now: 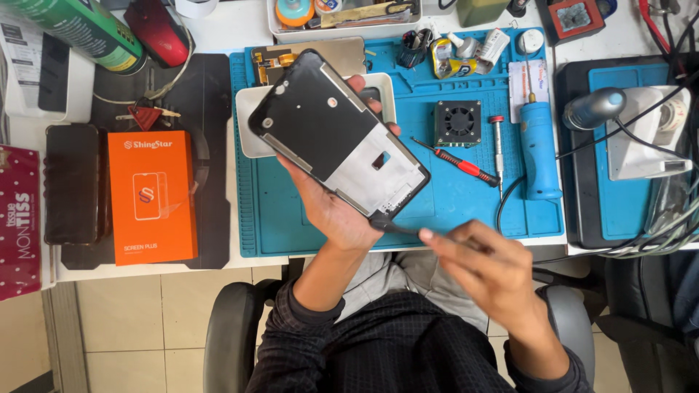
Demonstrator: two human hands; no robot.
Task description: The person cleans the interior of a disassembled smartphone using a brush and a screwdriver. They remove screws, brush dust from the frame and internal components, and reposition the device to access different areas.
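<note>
1. A black phone frame (339, 133), its inner side up and a pale metal plate showing, is held tilted above the blue work mat (466, 211), near the mat's left half.
2. The left hand (331, 200) grips the frame from beneath, fingers wrapped round its far edge and the thumb along the near side.
3. The right hand (486, 271) is closed in a pinch on a thin dark tool (397, 228), whose tip touches the frame's lower corner.
4. Under the frame a white phone-shaped shell (251, 124) lies on the mat.
5. To the right on the mat lie a small square fan (458, 122), a red-handled screwdriver (459, 163), a slim silver screwdriver (498, 149) and a blue handheld tool (539, 149) with a cable.
6. Left of the mat an orange box (151, 196) rests on a dark pad, with a dark phone (70, 183) just beside it.
7. A green can (84, 29) lies at the top left corner.
</note>
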